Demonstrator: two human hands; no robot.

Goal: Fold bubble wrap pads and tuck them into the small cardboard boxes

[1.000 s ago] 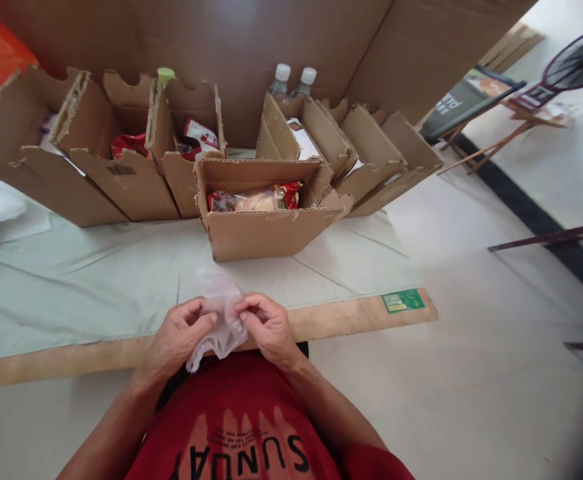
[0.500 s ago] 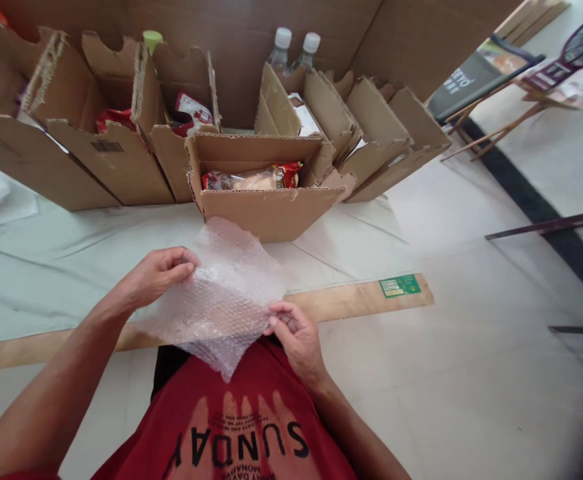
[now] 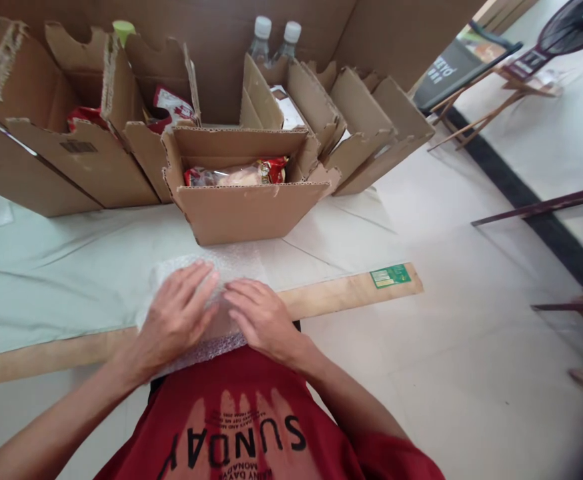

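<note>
Currently, the left hand [image 3: 179,317] and the right hand [image 3: 259,310] rest palm down on a sheet of bubble wrap [image 3: 224,327], their fingers stretched out and curled around nothing. Whether a hidden fingertip pinches the film, I cannot tell. The sheet lies under both hands, showing between the two sets of fingers, beyond the left fingertips and below the palms, where its near edge hangs past the tan strip [image 3: 321,300] towards the red shirt [image 3: 251,400].

That overhang looks like the weak spot: if both palms lifted together, or dragged backwards, the light film could slip off the edge. Uneven pressure from the two hands might skew or wrinkle it, and the cloth [image 3: 71,260] ahead of the fingers, loosely creased, could bunch if they pushed forward.

Just beyond the fingertips stands an open-topped carton [image 3: 244,215] with a packaged item [image 3: 236,175] inside; a careless forward sweep might knock it. Farther past the fingers, two bottles [image 3: 276,47] stand behind the other cardboard holders [image 3: 79,143], probably too far off to be caught.
</note>
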